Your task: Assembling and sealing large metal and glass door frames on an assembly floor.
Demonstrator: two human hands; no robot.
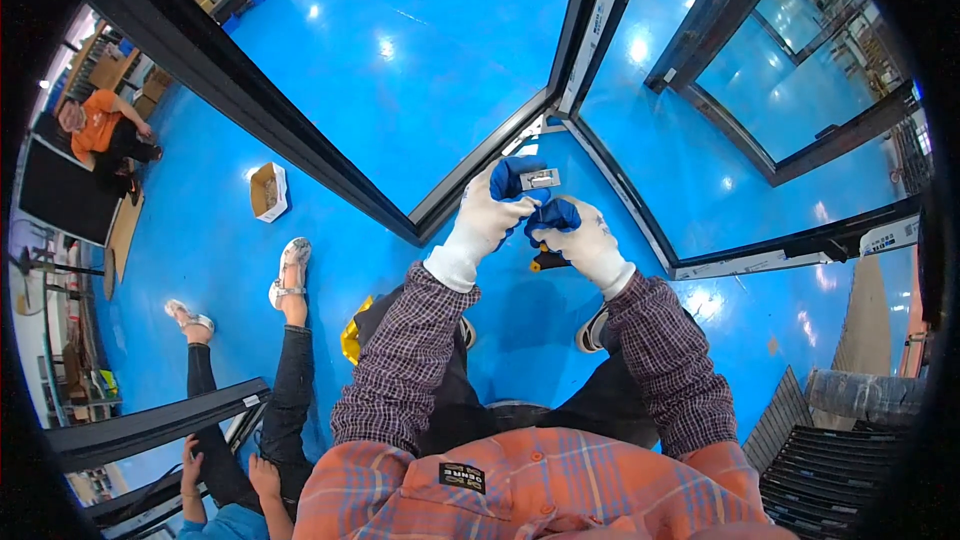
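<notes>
A: Where is the small metal fitting [541, 179]?
B: Up in front of the person's chest, above the blue floor [400, 0]. It is a flat silver rectangle, with a raised part on its face.
A: Which hand has it?
B: The left hand [490, 208], in a white glove with blue fingers. Those fingers pinch the end nearest that hand; the far end sticks out to the right.
A: And the right hand [582, 235]?
B: Gloved alike, just beside and below the fitting, fingers curled inward. I cannot tell whether they pinch anything.
A: What else is near?
B: A dark frame [455, 190] makes a corner beyond the hands. Well off to the left, an open carton [268, 192] sits on the floor, near a co-worker's shoe [291, 275].
</notes>
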